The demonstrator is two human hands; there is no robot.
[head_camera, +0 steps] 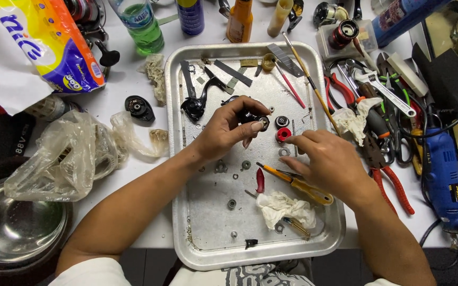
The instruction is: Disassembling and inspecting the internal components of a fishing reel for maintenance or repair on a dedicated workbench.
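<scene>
Over the metal tray (pixel 186 159), the left hand (pixel 223 130) is pinching a small black round part (pixel 254 119), its body mostly hidden by fingers, while the right hand (pixel 327 161) is reaching toward a washer (pixel 284 152), fingertips loosely curled, gripping nothing visible.

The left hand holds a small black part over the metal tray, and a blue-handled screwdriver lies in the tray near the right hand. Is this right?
Not quite. In the head view the screwdriver has a yellow handle, not blue. The rest holds: the left hand holds the small black part over the metal tray, near the right hand.
</scene>
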